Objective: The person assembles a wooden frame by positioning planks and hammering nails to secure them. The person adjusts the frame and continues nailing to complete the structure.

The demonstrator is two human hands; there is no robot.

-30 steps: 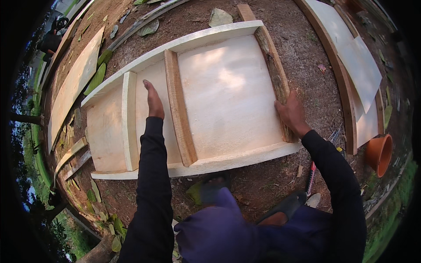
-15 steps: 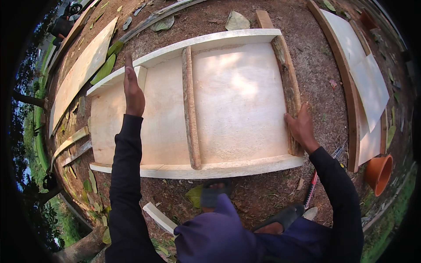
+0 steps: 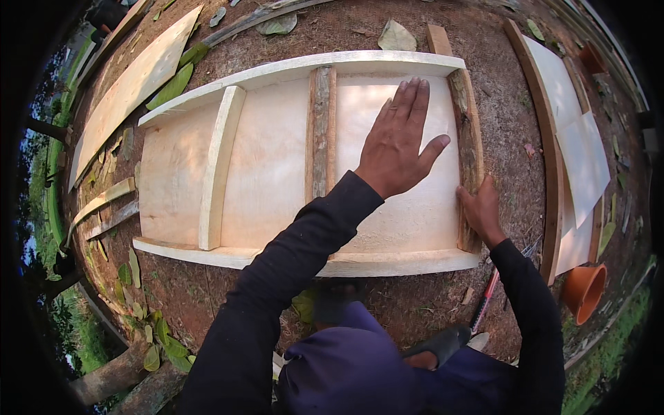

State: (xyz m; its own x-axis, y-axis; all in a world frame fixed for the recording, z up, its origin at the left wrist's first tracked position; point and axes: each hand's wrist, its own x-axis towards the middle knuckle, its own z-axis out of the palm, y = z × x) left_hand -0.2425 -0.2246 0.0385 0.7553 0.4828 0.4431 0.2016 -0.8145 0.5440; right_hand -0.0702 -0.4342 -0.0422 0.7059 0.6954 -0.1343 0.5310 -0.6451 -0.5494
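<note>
A shallow wooden frame (image 3: 304, 63) with a pale plywood panel (image 3: 266, 152) inside it lies on the ground before me. Two crosspieces divide it: a pale wooden strip (image 3: 221, 166) and a bark-edged wooden strip (image 3: 319, 138). Over the right-hand section, my left hand (image 3: 401, 142) is open, fingers straight and thumb spread; whether it touches the panel I cannot tell. My right hand (image 3: 482, 211) grips the rough wooden end piece (image 3: 468, 131) near its close end, thumb on the inner side, fingers on the outer side, partly hidden.
A plywood sheet (image 3: 135, 90) lies at the left, near loose wood strips (image 3: 104, 200). To the right are a long plank (image 3: 543, 138), white boards (image 3: 582, 162) and an orange pot (image 3: 584, 290). A red-handled tool (image 3: 485, 301) lies by my sandalled foot (image 3: 443, 346).
My left hand has swung from the frame's left part across to its right-hand section, turning from edge-on to back upward. My right hand still holds the end piece. The view has shifted slightly.
</note>
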